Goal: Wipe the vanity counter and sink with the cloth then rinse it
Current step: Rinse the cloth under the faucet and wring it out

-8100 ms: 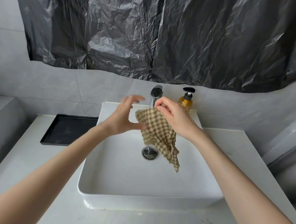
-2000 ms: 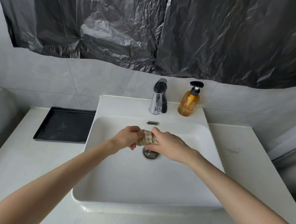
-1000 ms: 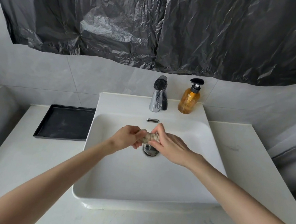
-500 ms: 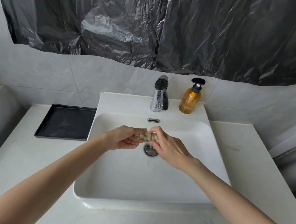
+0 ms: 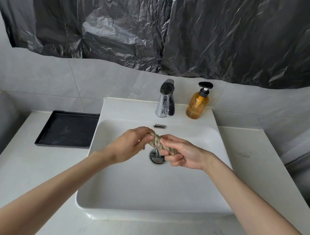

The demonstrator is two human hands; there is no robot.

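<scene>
Left hand (image 5: 128, 145) grips one end of the tan cloth (image 5: 157, 142), right hand (image 5: 184, 156) grips the other. Both sets of fingers are curled tight round it, and the fabric is wound into a hard little rope between them. It hangs over the basin of the white sink (image 5: 137, 214), just above the drain (image 5: 157, 157) and touching neither. This looks like the wring-out, and with the cloth this tightly coiled, the task reads as close to its end.

How to do it well? Turn the wrists in opposite directions, not the same way, so the twist tightens along the whole length. Hold the rope low and right over the drain, so whatever squeezes out drops into the basin and not onto the pale counter (image 5: 23, 179) in front. Then shift the grip inward, because the ends buried inside the fists get squeezed least.

No stream shows at the chrome faucet (image 5: 166, 99) on the far rim, so it appears to be off. The amber soap bottle (image 5: 197, 106) stands just to its right, well away from the elbows. On the left, a black tray (image 5: 67, 129) butts up against the sink, and black plastic sheeting (image 5: 161, 29) covers the wall above.
</scene>
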